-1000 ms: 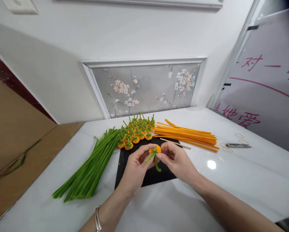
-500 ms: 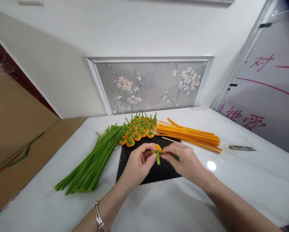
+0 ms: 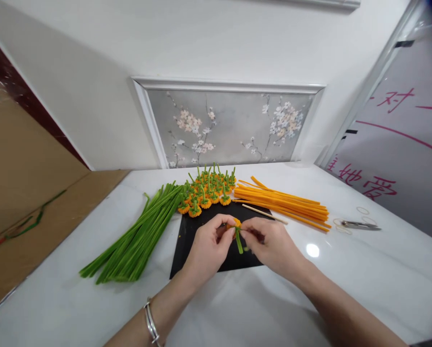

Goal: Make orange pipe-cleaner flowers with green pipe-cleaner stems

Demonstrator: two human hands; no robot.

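White tabletop (image 3: pixel 367 284), black mat (image 3: pixel 196 250). Over mat: orange flower (image 3: pixel 238 222), pinched by left hand (image 3: pixel 213 241), fingers nearly closed; right hand (image 3: pixel 269 240) pinches at its green strips (image 3: pixel 239 244). Looks light, fuzzy, bendable, probably crushable; best gripped lightly by head's edge.

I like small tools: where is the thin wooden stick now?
In the head view, the thin wooden stick lies right of centre, between the right hand and the orange pipe cleaners.
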